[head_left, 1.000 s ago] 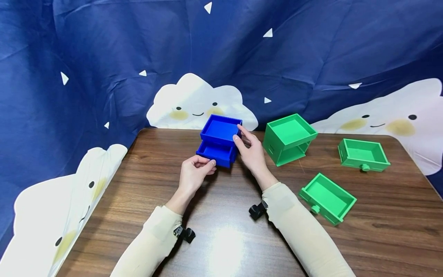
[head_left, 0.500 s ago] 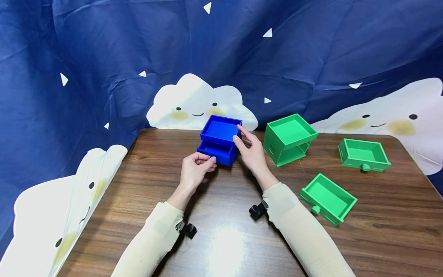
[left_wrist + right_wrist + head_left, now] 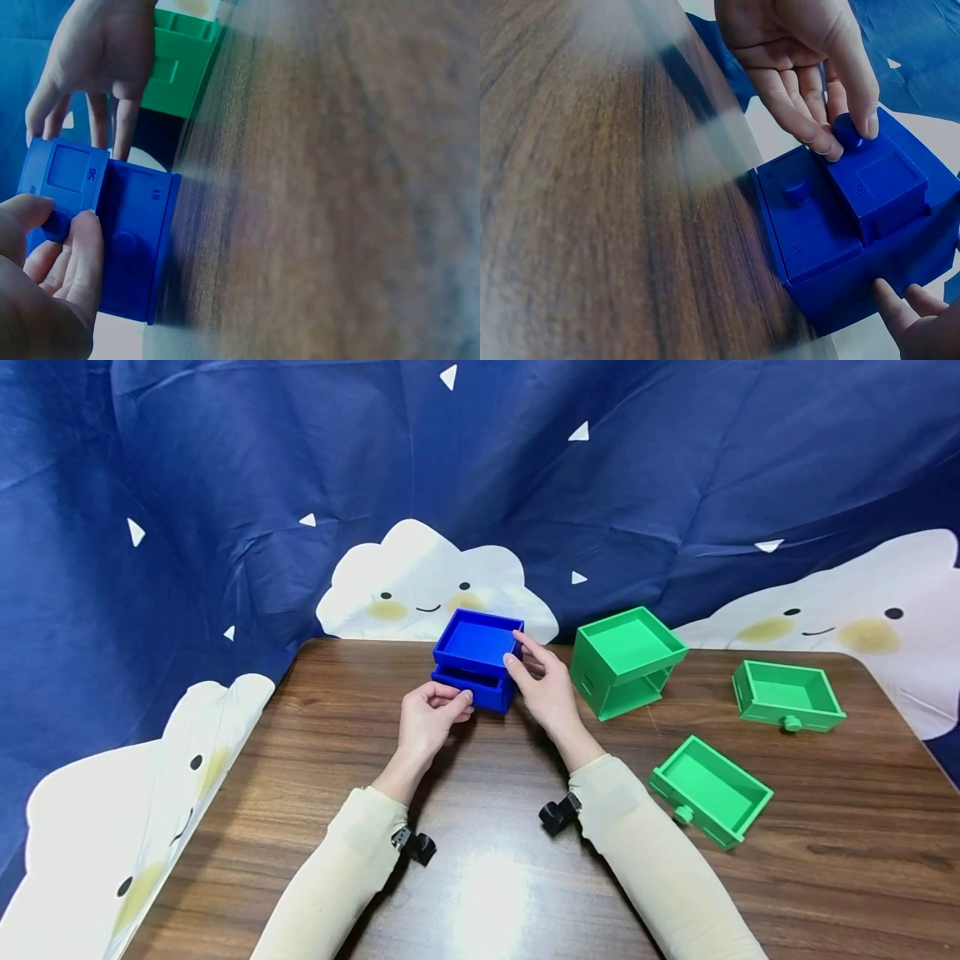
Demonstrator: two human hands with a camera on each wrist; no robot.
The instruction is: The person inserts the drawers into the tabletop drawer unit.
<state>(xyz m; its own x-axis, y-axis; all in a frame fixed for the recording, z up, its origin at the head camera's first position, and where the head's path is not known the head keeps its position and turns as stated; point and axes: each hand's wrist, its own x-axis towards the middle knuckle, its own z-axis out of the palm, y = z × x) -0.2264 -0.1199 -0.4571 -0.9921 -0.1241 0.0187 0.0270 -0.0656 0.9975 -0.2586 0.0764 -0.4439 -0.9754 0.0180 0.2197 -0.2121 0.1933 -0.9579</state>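
Observation:
A blue drawer cabinet (image 3: 480, 639) with an open tray top stands at the back of the table. Its upper drawer (image 3: 468, 687) sticks partly out, while the lower drawer (image 3: 795, 217) is flush with the front. My left hand (image 3: 429, 718) pinches the upper drawer's round knob (image 3: 57, 226) between thumb and fingers; the knob is hidden in the head view. On the cabinet's right side rests my right hand (image 3: 546, 689), its fairly straight fingertips touching the wall and top edge.
Right of the blue cabinet stands a green cabinet frame (image 3: 630, 660) with an open front. Two loose green drawers lie farther right, one drawer (image 3: 787, 693) near the back and another drawer (image 3: 711, 789) closer. A blue cloud-print curtain (image 3: 480, 460) hangs behind the table.
My left hand has moved forward and slightly right, sliding the blue upper drawer deeper into the cabinet. The right hand stays against the cabinet's side.

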